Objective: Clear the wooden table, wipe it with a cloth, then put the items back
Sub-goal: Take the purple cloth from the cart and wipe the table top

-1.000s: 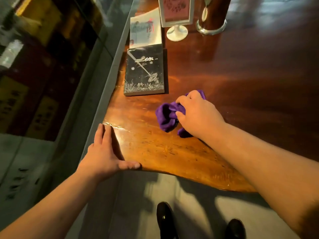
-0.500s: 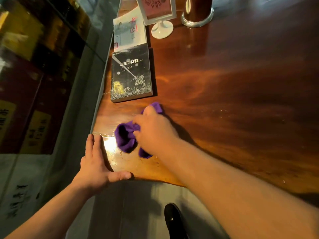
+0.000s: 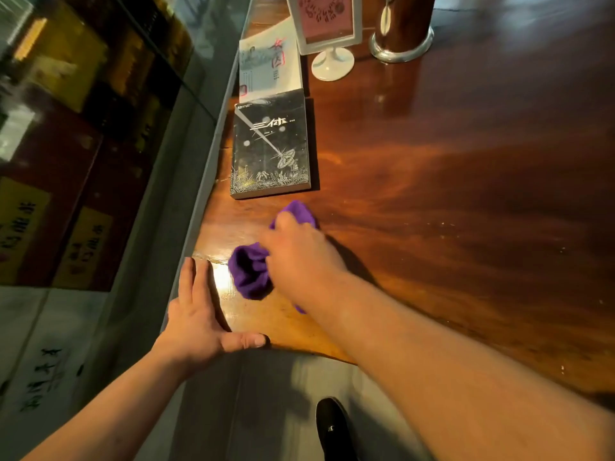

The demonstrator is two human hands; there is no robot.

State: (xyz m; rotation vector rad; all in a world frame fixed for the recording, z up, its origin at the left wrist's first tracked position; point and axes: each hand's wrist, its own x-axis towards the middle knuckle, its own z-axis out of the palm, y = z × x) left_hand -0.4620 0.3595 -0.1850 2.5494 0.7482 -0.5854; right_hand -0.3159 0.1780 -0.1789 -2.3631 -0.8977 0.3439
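R hand [image 3: 301, 257] clenched on purple cloth [image 3: 249, 271]; L hand [image 3: 196, 321] flat, released, at table [image 3: 432, 194] corner.

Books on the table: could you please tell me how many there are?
2. A black book lies flat near the table's left edge, just beyond the purple cloth. A white book lies directly behind it, beside the sign stand. Others may lie outside the view.

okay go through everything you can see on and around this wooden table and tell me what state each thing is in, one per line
Purple cloth: bunched, pressed to table under right hand.
Left hand: flat, bracing the table corner, holding nothing.
Black book: closed, lying flat.
White book: closed, flat, behind the black one.
Framed sign: upright on its stand.
Wooden table: glossy, not cleared.
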